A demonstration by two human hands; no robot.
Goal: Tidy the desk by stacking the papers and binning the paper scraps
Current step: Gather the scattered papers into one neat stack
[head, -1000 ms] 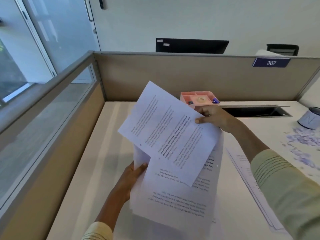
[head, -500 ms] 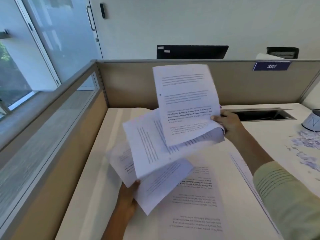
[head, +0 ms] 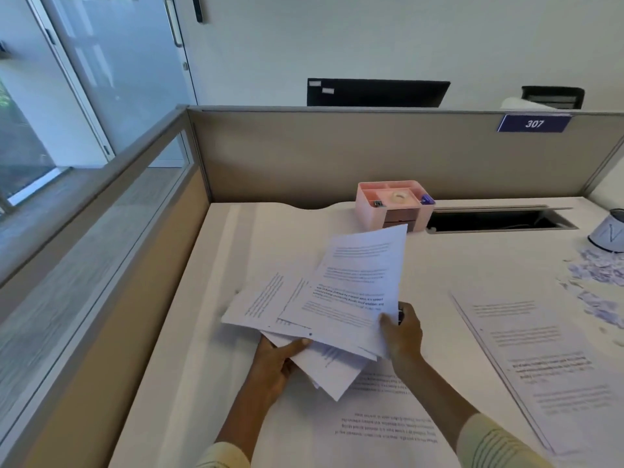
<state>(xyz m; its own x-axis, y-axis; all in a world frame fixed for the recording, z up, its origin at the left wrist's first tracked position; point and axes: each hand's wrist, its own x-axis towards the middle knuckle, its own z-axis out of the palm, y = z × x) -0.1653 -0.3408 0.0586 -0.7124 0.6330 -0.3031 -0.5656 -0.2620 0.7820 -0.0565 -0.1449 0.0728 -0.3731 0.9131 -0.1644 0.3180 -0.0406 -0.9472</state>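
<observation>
Two hands are at work over the desk (head: pixel 270 231). Between them they hold one loose, fanned bundle of printed sheets (head: pixel 337 305); I can make out at least four sheets in it, though the exact number is hard to tell where they overlap. The left hand (head: pixel 275 364) grips the bundle's near lower edge, thumb on top and fingers curled beneath, so the papers spread up and away from it. The right hand (head: pixel 403 336) pinches the bundle's right corner, thumb over the top sheet, with the paper lying to its left and rising past it toward the partition.

Under and just nearer than both hands one more sheet (head: pixel 388 420) lies flat on the desk, its print upside down from here. To the right of the right hand, well apart from it, a second flat stack of papers (head: pixel 540 359) lies at an angle. Beyond that, farther right, a scatter of small paper scraps (head: pixel 597 282) is too many to count, and a pale bin (head: pixel 609 233) stands just behind them at the frame edge.

Past the bundle's far tip sits one pink desk organiser (head: pixel 393 206), holding a tape roll and small clips. A cable slot (head: pixel 499 219) opens just right of it.
</observation>
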